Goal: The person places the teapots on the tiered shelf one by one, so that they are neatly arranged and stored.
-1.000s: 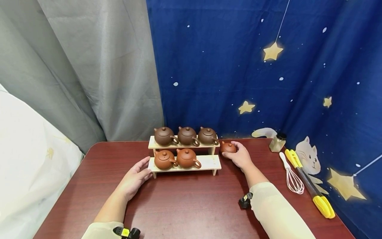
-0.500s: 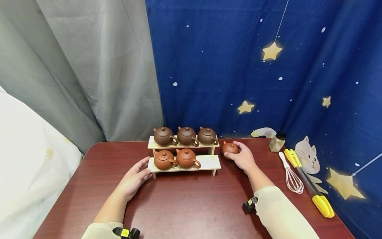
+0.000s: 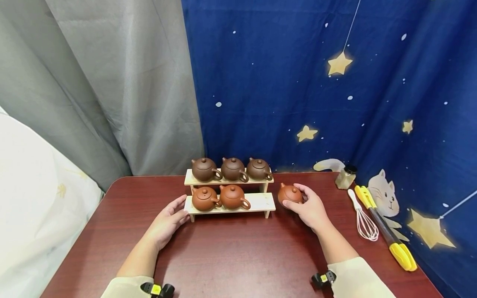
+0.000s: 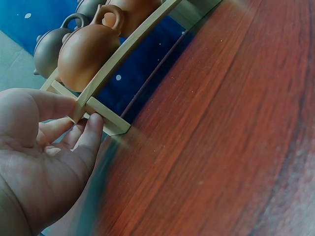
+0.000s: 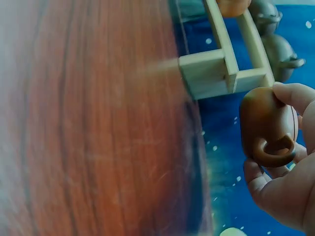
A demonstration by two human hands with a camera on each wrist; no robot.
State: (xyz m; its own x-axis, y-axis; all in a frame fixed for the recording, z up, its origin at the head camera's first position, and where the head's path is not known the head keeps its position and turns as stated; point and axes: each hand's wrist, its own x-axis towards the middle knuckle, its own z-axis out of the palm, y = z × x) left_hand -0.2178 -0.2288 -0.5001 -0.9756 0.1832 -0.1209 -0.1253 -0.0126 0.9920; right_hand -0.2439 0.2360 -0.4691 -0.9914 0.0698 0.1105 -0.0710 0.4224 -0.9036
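My right hand [image 3: 310,206] grips a small reddish-brown clay teapot [image 3: 289,193] by its body, just right of a two-tier wooden stand [image 3: 263,202]. Its spout points up and left; in the right wrist view the loop handle [image 5: 276,156] faces the camera. At the stand's left end my left hand [image 3: 165,223] pinches the lower tier, with thumb and fingers on the wood [image 4: 81,108] in the left wrist view. Two reddish teapots, one at the left [image 3: 204,199] and one mid-shelf [image 3: 232,197], sit on that tier. Its right part is bare wood.
Three dark brown teapots, the middle one [image 3: 233,169] among them, line the upper tier. Along the right side of the table [image 3: 238,256] lie a white whisk [image 3: 365,221] and yellow-tipped tongs [image 3: 387,229], with a black-capped jar [image 3: 345,178] behind. Curtains hang behind the table.
My right hand has drawn the teapot toward me and slightly right, away from beside the upper tier. My left hand stays at the stand's left end, and the other teapots have not moved.
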